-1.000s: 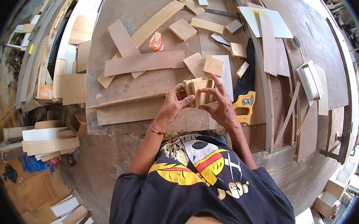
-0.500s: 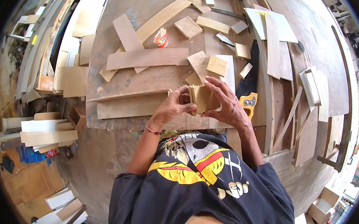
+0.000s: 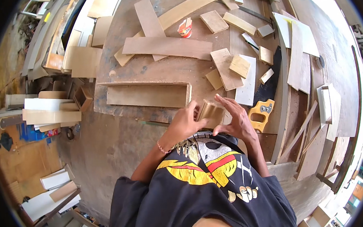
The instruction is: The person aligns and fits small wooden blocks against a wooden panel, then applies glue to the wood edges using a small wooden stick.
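Note:
Between my two hands, close to my chest, is a small stack of light wooden pieces (image 3: 211, 112), its layered edges facing up. My left hand (image 3: 186, 120) wraps round its left side, with the thumb along the near face. At the stack's right side, my right hand (image 3: 241, 120) spans it, fingertips at the far edge and thumb at the near one. Just beyond my left hand lies a long, narrow open wooden box frame (image 3: 147, 95). A handsaw with a yellow handle (image 3: 259, 115) rests to the right of my right hand.
Wooden boards (image 3: 167, 47) lie crossed on the worktable (image 3: 117, 76), beside a red and white cup (image 3: 185, 28). Several offcuts (image 3: 239, 66) and a white panel (image 3: 246, 80) are scattered to the right. More sheets and scraps (image 3: 53, 116) are piled at the left.
My view has shifted, so the table's things appear farther right. My hands have brought the wooden stack nearer my chest and tilted it, showing more of its layered edges.

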A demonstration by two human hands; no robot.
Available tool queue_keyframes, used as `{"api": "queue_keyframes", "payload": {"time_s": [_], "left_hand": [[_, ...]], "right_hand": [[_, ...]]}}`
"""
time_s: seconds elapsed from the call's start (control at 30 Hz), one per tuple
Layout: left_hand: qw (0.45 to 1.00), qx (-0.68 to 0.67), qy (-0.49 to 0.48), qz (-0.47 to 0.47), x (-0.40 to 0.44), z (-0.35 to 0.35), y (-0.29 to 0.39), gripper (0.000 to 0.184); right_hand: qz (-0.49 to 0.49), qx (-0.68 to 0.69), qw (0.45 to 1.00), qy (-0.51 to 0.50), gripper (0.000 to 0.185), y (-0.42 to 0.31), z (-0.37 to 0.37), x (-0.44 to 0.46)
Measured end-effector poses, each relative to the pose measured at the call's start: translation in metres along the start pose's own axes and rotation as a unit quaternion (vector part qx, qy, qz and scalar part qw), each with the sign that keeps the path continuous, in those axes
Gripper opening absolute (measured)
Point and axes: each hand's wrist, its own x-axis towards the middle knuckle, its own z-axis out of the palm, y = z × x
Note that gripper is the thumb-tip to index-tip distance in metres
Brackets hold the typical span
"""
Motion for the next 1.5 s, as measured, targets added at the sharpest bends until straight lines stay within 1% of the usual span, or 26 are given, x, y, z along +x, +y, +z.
{"api": "queue_keyframes", "payload": {"time_s": [0.03,0.07,0.1,0.17,0.23,0.27,0.3,0.33,0.37,0.43,0.5,0.57,0.6,0.63,0.7,0.77,0.9,1.0,1.1,1.23,1.27,1.3,1.37,1.4,1.47,1.5], "left_hand": [[1.0,-0.002,0.0,-0.002,-0.007,-0.005,-0.001,0.041],[0.999,-0.013,-0.009,-0.038,-0.015,-0.012,0.001,0.041],[0.997,-0.024,-0.018,-0.075,-0.022,-0.018,0.0,0.041],[0.999,-0.029,0.003,-0.041,-0.033,-0.028,-0.011,0.041],[0.994,-0.055,0.034,-0.093,-0.043,-0.044,-0.009,0.041],[0.993,-0.007,0.036,-0.109,-0.046,-0.053,-0.007,0.039],[0.994,-0.062,0.067,-0.062,-0.047,-0.056,-0.015,0.038],[0.992,-0.066,0.067,-0.083,-0.05,-0.062,-0.017,0.038],[0.99,-0.069,0.069,-0.103,-0.051,-0.068,-0.017,0.038],[0.989,-0.047,0.083,-0.112,-0.05,-0.073,-0.024,0.038],[0.987,-0.029,0.093,-0.124,-0.05,-0.072,-0.038,0.038],[0.988,-0.05,0.111,-0.096,-0.046,-0.069,-0.05,0.038],[0.988,-0.052,0.108,-0.094,-0.044,-0.068,-0.049,0.038],[0.986,-0.076,0.106,-0.099,-0.043,-0.066,-0.046,0.039],[0.985,-0.1,0.101,-0.101,-0.039,-0.064,-0.044,0.039],[0.99,-0.044,0.083,-0.103,-0.035,-0.065,-0.044,0.038],[0.993,-0.044,0.065,-0.088,-0.027,-0.063,-0.037,0.039],[0.992,-0.085,0.05,-0.078,-0.018,-0.052,-0.043,0.038],[0.996,-0.072,0.047,-0.02,-0.005,-0.037,-0.047,0.039],[0.989,-0.149,0.017,-0.015,0.006,-0.021,-0.036,0.037],[0.982,-0.191,0.009,0.001,0.008,-0.016,-0.036,0.036],[0.972,-0.233,0.001,0.017,0.01,-0.012,-0.036,0.036],[0.971,-0.238,-0.004,0.004,0.012,-0.005,-0.028,0.035],[0.971,-0.238,-0.002,0.01,0.013,-0.001,-0.023,0.034],[0.97,-0.241,-0.005,0.031,0.017,0.007,-0.023,0.032],[0.97,-0.24,-0.008,0.029,0.019,0.011,-0.024,0.032]], "right_hand": [[0.002,0.064,0.998,-0.013,0.075,0.005,0.002,0.0],[0.066,0.171,0.983,0.022,0.07,0.017,0.014,0.002],[0.068,0.171,0.983,0.02,0.07,0.019,0.019,0.011],[0.303,0.325,0.895,0.031,0.065,0.017,0.034,0.035],[0.267,0.148,0.952,0.007,0.065,0.024,0.06,0.057],[0.267,0.147,0.952,0.006,0.065,0.018,0.069,0.066],[0.259,0.057,0.964,-0.018,0.059,0.01,0.076,0.074],[0.248,-0.033,0.967,-0.042,0.054,0.006,0.079,0.078],[0.246,-0.035,0.968,-0.044,0.054,0.01,0.084,0.076],[0.21,-0.029,0.977,0.013,0.047,0.021,0.095,0.073],[0.264,0.052,0.963,-0.03,0.028,0.032,0.083,0.067],[0.307,0.159,0.938,-0.027,0.027,0.042,0.07,0.06],[0.285,0.135,0.949,-0.011,0.023,0.046,0.071,0.057],[0.313,0.249,0.917,0.0,0.021,0.06,0.065,0.05],[0.321,0.252,0.913,0.006,0.021,0.069,0.057,0.043],[0.33,0.264,0.906,0.008,0.02,0.072,0.044,0.038],[0.329,0.355,0.875,-0.014,0.026,0.082,0.023,0.03],[0.33,0.362,0.872,0.004,0.025,0.084,0.013,0.025],[0.313,0.336,0.888,0.027,0.022,0.092,-0.001,0.016],[0.307,0.254,0.884,0.244,0.022,0.107,-0.035,0.003],[0.321,0.21,0.884,0.267,0.025,0.124,-0.041,-0.002],[0.273,0.075,0.913,0.294,0.031,0.125,-0.048,-0.002],[0.357,-0.068,0.86,0.358,0.035,0.12,-0.048,-0.008],[0.358,-0.067,0.859,0.358,0.035,0.106,-0.046,-0.006],[0.155,-0.185,0.891,0.385,0.044,0.077,-0.038,-0.003],[0.22,-0.121,0.925,0.287,0.049,0.065,-0.031,-0.009]]}}
